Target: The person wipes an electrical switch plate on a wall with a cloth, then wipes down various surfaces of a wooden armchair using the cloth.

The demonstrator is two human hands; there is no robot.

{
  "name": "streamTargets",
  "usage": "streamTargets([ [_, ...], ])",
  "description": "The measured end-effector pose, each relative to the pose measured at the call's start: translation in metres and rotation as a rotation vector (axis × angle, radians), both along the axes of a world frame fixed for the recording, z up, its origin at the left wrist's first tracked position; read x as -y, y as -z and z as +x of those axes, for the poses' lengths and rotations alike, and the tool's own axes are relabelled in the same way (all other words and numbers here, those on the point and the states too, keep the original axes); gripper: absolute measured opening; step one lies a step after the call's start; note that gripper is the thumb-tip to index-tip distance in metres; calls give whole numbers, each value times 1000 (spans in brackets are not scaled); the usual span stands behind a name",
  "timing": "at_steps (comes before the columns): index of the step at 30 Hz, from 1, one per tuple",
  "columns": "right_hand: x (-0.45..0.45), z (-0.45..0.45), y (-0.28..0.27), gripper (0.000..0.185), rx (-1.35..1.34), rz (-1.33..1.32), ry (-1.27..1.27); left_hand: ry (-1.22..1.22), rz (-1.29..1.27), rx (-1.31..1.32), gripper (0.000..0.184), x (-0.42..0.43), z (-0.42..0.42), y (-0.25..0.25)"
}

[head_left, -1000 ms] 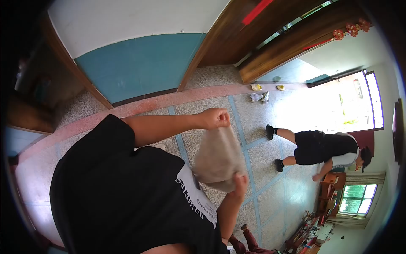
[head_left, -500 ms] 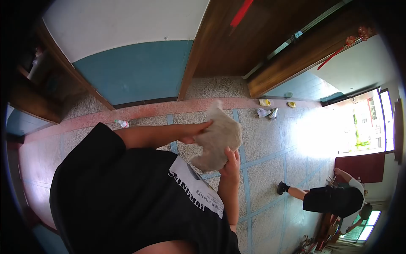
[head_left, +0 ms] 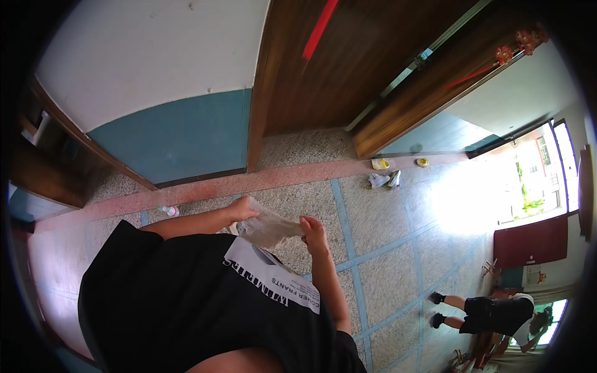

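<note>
Speckled floor [head_left: 387, 286]; left hand [head_left: 242, 210] and right hand [head_left: 316, 235] pinch opposite ends of cloth [head_left: 267, 226], likely light, soft, best held there.

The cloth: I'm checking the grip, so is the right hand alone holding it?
No, the left hand grips one end of the cloth while the right hand grips the other.
</note>
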State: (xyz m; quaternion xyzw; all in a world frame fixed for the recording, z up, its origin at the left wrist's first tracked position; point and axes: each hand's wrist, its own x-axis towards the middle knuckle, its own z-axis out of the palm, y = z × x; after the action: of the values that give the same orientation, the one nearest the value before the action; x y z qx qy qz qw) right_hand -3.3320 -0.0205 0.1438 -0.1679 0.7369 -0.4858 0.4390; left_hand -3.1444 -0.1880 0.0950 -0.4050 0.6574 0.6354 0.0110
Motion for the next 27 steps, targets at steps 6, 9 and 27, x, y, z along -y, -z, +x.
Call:
streamTargets([
  [6, 50, 3, -20, 16, -857, 126, -779, 111, -494, -367, 48, 59, -8, -63],
  [9, 85, -21, -71, 23, -755, -286, -866, 343, -316, -368, 47, 102, -19, -112],
  [27, 336, -25, -324, 43, -898, -1111, -271, -227, -348, -683, 38, 206, -20, -175],
])
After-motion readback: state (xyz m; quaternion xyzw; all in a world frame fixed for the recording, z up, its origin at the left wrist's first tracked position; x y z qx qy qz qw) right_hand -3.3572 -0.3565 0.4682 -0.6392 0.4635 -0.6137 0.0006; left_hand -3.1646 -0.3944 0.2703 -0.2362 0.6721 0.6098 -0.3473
